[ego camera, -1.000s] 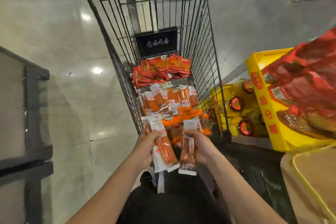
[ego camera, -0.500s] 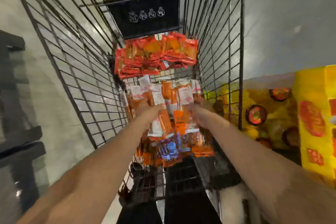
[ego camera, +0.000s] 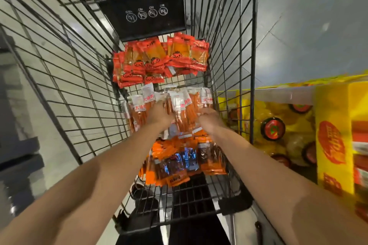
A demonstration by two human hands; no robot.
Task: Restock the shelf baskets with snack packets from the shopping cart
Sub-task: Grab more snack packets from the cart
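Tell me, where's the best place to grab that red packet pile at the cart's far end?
Probably from above, by the upper edges of the red packets: they lean overlapped against the cart's end wall, tops exposed, wire sides blocking other approaches.

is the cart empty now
No, the shopping cart holds a pile of red packets at its far end and orange packets nearer the person.

Retail shop / supermarket aisle. Black wire shopping cart (ego camera: pixel 83 77) fills centre frame, loaded with many identical snack packets (ego camera: pixel 159 61) in bulk; a black warning-icon panel (ego camera: pixel 142 16) sits on its far end. Yellow display boxes (ego camera: pixel 334 141) of packaged goods at right. Glossy tiled floor (ego camera: pixel 310 26) upper right.
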